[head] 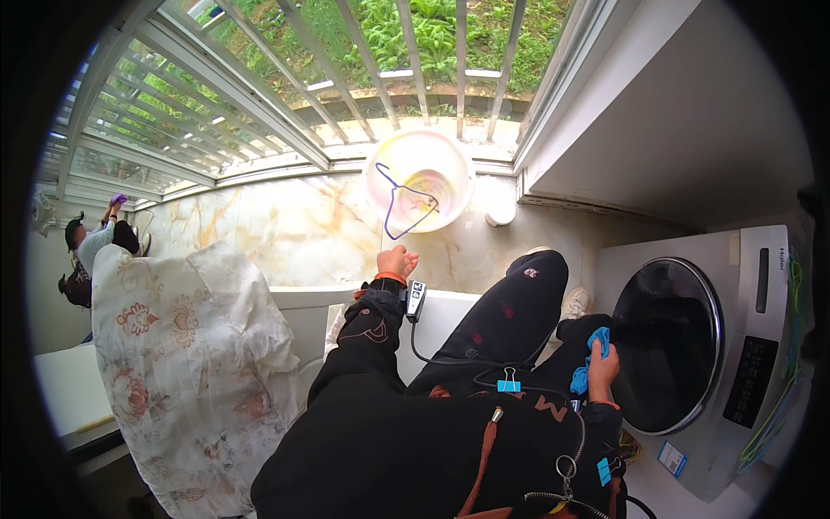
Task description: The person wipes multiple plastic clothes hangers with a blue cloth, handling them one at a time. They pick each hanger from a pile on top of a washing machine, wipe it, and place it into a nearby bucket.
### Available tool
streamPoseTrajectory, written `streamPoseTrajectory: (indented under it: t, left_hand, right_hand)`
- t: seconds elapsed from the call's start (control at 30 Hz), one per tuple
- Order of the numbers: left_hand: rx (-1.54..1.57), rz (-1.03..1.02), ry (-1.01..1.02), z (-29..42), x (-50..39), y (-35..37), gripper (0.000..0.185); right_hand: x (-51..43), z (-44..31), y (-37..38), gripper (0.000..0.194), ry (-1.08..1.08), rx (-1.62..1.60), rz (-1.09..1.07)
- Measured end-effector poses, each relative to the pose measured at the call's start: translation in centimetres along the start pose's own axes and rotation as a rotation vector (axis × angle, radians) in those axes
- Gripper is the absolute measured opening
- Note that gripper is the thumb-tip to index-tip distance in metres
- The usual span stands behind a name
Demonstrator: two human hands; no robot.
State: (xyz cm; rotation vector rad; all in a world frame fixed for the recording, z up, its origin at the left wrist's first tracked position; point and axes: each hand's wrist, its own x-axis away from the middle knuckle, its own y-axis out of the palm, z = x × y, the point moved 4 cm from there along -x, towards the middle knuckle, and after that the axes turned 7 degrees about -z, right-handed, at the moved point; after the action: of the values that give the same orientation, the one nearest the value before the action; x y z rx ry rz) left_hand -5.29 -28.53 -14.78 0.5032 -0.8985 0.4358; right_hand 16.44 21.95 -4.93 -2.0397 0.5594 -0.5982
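Note:
My left hand [397, 261] is in front of me with its fingers loosely bent, and I see nothing in it. Just beyond it, a purple-blue clothes hanger [391, 211] leans across the rim of a pale round plastic basin [376, 201]. Small bits of something lie in the basin's bottom, too small to make out. On the right, my right hand [604, 371] grips a crumpled blue cloth [579, 380] above my dark trouser leg, close to the washing machine's round door [668, 347].
The front-loading washing machine [752, 285] stands at my right. A floral cloth cover [194, 363] drapes something at left. Beyond it, another person [97, 243] holds a purple cloth [118, 199] by the barred windows [259, 58]. A small white container [500, 213] sits beside the basin.

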Motion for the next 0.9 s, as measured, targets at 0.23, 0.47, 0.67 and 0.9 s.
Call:
streamPoseTrajectory:
  t: [0.23, 0.47, 0.67, 0.9]
  left_hand:
    - [-0.309, -0.248, 0.023, 0.5, 4.5, 4.7, 0.026]
    - [-0.759, -0.741, 0.033, -1.9, 11.4, 16.6, 0.034]
    - [-1.095, -1.033, -0.047, -10.3, 15.8, 21.3, 0.017]
    - [-1.272, -1.053, 0.069, -11.4, 15.1, 23.8, 0.009]
  right_hand:
    - [-0.2, 0.2, 0.2, 0.036, 0.041, -0.104, 0.003]
    - [-0.7, -0.4, -0.5, 0.037, 0.025, -0.112, -0.039]
    - [-0.4, -2.2, -4.3, 0.049, 0.044, -0.404, -0.119]
    - [0.5, -7.4, -18.4, 0.041, -0.199, -0.727, 0.072]
